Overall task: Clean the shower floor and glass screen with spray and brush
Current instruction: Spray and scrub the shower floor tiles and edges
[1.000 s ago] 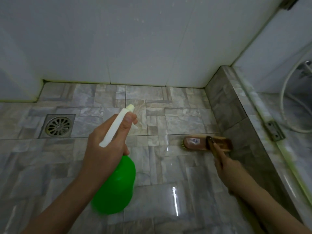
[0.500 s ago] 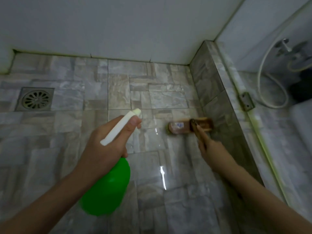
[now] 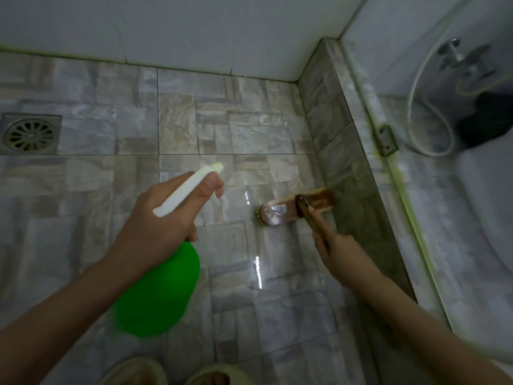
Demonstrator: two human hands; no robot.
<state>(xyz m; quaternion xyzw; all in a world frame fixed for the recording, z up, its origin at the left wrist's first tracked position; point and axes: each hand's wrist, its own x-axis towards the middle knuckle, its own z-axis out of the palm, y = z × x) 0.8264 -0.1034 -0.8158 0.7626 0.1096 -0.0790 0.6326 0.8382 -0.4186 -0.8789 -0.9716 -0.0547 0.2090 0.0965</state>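
**A:** In the head view, what is each hand doing?

**B:** The left hand [image 3: 163, 218], centre-left of the frame, is wrapped round the neck of the spray bottle [image 3: 158, 290]. A finger is curled over the front of its white spray head [image 3: 188, 187], whose nozzle points to the upper right. The green body hangs below the hand and is blurred.

**A:** And the right hand?

**B:** The right hand [image 3: 336, 251], right of centre, grips the dark handle of the wooden brush [image 3: 288, 209], with one finger lying along the handle. The brush head is down at the tiles, just beside the foot of the low tiled kerb [image 3: 344, 168].

**A:** Where is the shower floor?

**B:** The shower floor [image 3: 244, 140] fills the middle and the left. Its grey stone-look tiles have bright wet glints near the brush. A square metal drain [image 3: 29, 134] sits at the left edge, well apart from both hands.

**A:** And the glass screen?

**B:** The glass screen [image 3: 402, 51] rises from the kerb on the right, with a metal bracket [image 3: 386, 140] at its base. A looped hose [image 3: 416, 107] shows through it. Two slippers [image 3: 133, 370] peek in at the bottom edge.
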